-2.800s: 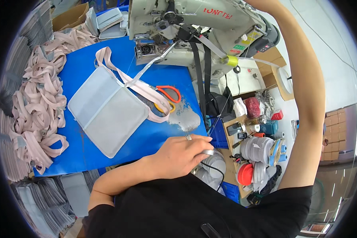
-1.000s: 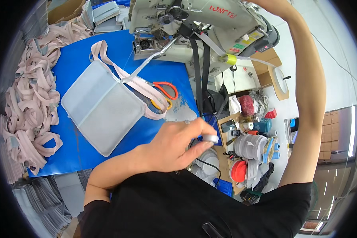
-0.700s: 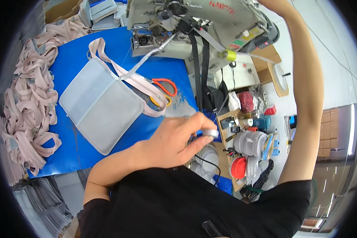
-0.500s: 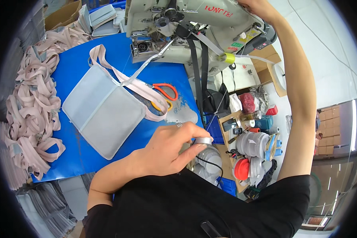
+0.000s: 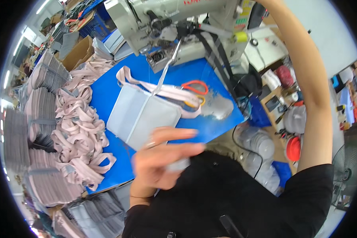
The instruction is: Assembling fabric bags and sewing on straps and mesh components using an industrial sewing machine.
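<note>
As the left hand (image 5: 158, 156) pinches a silver disc (image 5: 178, 165) between fingers, by the near edge of the blue table (image 5: 101, 101), gray pouch (image 5: 154, 119) beyond, right hand out of view.

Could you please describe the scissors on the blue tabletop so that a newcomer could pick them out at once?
Find the sewing machine at the top, then the blue tabletop below. On its right part, the scissors lie by the looped end of a pale pink fabric strip. Their orange-red and yellow handle loops stand out from that strip and the grey fabric panel nearby.
</note>
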Action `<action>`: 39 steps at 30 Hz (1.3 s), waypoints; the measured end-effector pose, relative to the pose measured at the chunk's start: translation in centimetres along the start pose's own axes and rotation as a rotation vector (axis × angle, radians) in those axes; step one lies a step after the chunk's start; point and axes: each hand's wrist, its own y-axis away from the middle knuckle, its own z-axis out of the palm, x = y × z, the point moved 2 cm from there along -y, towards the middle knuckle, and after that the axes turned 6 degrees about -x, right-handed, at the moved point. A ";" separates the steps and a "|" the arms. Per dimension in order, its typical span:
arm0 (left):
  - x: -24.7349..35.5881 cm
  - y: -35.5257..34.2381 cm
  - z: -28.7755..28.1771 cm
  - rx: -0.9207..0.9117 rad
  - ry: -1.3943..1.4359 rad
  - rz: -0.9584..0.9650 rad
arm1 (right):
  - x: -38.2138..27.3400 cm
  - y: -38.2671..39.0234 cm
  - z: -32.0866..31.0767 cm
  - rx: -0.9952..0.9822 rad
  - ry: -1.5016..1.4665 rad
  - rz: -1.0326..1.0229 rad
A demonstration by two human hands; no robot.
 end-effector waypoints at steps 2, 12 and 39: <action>2.0 2.2 -2.2 0.380 -0.135 0.132 | -4.0 6.4 0.8 0.320 0.011 -0.017; 11.6 3.1 -13.9 0.244 0.236 0.332 | -12.3 25.5 23.9 -0.291 -0.367 0.125; 14.7 -3.2 -19.0 0.270 -0.094 0.375 | -11.5 24.7 10.3 -0.112 -1.814 0.323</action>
